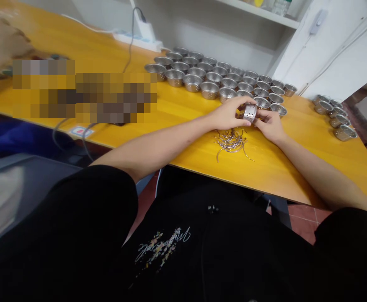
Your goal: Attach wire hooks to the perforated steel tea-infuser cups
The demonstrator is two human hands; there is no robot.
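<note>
A small perforated metal cup [250, 113] is held on its side above the yellow table [183, 144]. My left hand [232, 113] curls round its left side, thumb below and fingers over the top. On the right, my right hand [270, 123] has its fingertips pressed to the cup's other end. Just below the hands lies a loose pile of thin curved metal wires [232, 141]. Behind them, rows of similar metal cups [210, 89] stand upright, some partly hidden by my left hand.
More cups [345, 132] stand near the table's right end. A power strip [136, 40] with a cable lies at the back, below a shelf [262, 12]. A plastic bag [4, 46] and a blurred-out area are at the left.
</note>
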